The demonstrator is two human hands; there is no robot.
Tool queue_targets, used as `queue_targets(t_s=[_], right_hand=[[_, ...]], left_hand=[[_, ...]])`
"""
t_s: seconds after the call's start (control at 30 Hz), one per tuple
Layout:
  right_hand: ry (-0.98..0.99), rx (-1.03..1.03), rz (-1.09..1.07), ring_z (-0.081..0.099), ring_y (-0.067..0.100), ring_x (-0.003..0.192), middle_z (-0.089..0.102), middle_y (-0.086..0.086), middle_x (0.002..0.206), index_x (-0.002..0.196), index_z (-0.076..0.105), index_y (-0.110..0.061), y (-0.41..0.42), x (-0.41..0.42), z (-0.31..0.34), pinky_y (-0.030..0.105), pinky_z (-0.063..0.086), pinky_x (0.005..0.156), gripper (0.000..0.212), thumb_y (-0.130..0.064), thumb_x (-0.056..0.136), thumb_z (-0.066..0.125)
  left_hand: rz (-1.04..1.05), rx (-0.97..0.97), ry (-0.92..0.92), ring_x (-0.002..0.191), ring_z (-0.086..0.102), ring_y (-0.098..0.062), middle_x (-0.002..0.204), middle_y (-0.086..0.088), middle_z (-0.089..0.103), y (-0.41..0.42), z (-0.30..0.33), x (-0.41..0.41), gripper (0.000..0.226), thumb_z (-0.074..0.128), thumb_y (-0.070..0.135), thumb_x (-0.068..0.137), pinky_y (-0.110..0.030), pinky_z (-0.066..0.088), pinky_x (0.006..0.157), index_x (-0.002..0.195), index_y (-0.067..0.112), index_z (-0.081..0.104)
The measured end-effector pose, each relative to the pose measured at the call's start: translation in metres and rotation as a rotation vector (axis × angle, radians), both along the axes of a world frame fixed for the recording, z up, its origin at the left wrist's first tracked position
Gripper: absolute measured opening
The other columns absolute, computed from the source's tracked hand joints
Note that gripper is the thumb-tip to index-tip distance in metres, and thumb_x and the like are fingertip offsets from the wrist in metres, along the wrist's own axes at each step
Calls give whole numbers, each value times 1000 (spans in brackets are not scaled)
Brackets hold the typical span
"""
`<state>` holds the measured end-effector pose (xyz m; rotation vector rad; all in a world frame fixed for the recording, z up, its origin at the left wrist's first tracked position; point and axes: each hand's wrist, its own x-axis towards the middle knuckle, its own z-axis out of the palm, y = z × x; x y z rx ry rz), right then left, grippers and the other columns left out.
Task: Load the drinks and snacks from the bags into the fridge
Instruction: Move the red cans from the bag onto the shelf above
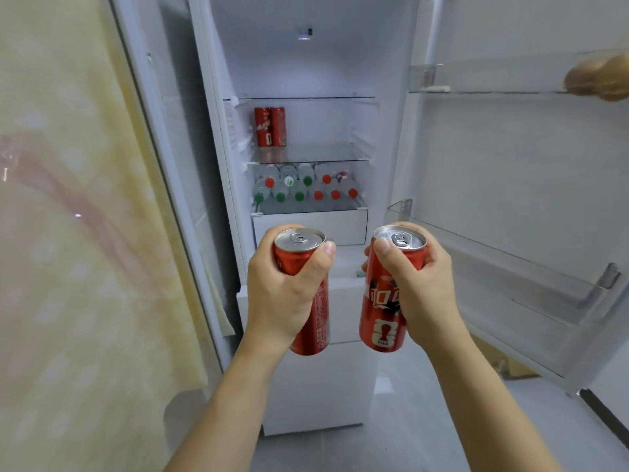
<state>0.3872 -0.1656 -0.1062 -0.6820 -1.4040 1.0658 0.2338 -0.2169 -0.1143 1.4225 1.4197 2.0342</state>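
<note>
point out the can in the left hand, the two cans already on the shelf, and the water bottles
can in the left hand (299, 238): head view, silver lid
two cans on the shelf (270, 127): head view, red side
water bottles (308, 180): head view, green cap

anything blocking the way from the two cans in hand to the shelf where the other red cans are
Nothing visible does. The left hand and right hand each hold a red can in front of the open fridge, and the shelf has bare glass to the right of the two cans already standing there.

One head view looks forward and slightly down, close behind both hands (343, 287), straight into the open fridge (306, 131), its door (510, 165) at right
</note>
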Motion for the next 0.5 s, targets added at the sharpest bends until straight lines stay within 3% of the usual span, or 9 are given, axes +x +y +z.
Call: queue_targets(t_s=[0.17,0.33,0.5], right_hand=[[27,7,45,72,21,75,72,5,86,94,64,-27,49,-13,0,26,57,63,39,-51,64,72],[9,14,79,72,22,78,73,5,88,88,65,-39,103,-24,-1,31,59,67,30,-54,63,71],[20,7,115,72,24,76,73,6,87,89,66,-34,150,-43,-8,32,60,67,31,-52,64,71]], left_hand=[[38,-15,18,80,71,-26,87,3,70,41,0,-9,35,74,51,72,-50,60,75,95,26,65],[109,-3,-7,82,70,-26,88,3,70,87,2,-21,34,74,51,72,-53,59,75,94,27,65],[183,17,-41,82,70,-30,87,2,69,125,1,-45,29,75,50,72,-57,58,75,91,31,66]])
